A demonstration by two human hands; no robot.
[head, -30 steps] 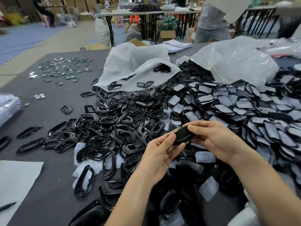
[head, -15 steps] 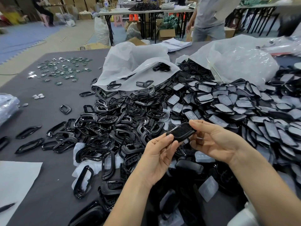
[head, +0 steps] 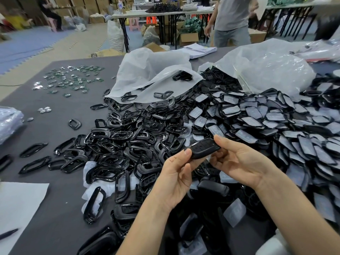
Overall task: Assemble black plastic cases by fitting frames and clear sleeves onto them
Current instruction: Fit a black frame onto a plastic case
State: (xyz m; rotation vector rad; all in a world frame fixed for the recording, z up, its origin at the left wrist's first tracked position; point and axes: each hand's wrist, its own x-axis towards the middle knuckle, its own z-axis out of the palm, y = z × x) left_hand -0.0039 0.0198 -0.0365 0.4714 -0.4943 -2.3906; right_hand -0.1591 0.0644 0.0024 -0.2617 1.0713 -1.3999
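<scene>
**Both hands on one black case, parts piled everywhere**

Head cam view, looking down at a grey table (head: 55, 208) that's pretty much buried in parts. The black case (head: 204, 148) is up off the table, held between the two hands just above the middle of the pile, tilted a bit with its right end higher. You can make out a few button-shaped recesses on its top face.

The left hand (head: 175, 179) grips the case's lower left end: thumb pressed on top near the corner, fingers curled in under it. The right hand (head: 242, 164) pinches the other end, with the index finger laid over the upper right corner and the rest of the fingers tucked below. So both hands are closed on the same piece, not spread wide.

Under and left of the hands is a big heap of glossy black frames (head: 117, 144), with a few strays lying apart further left. To the right is an even bigger spread of flat black pieces (head: 276, 126), each with a pale film on top. Some clear sleeves (head: 235, 210) are mixed in with the dark parts closest to the camera.

Behind the heaps are two crumpled white plastic bags (head: 147, 70), and parts spill out of both of them. Far left on the table is a scatter of small shiny bits (head: 68, 80), too small to identify. Bottom left is a white sheet (head: 18, 208) with a pen (head: 8, 233) on it. A person in a grey shirt (head: 231, 17) stands past the table's far edge.
</scene>
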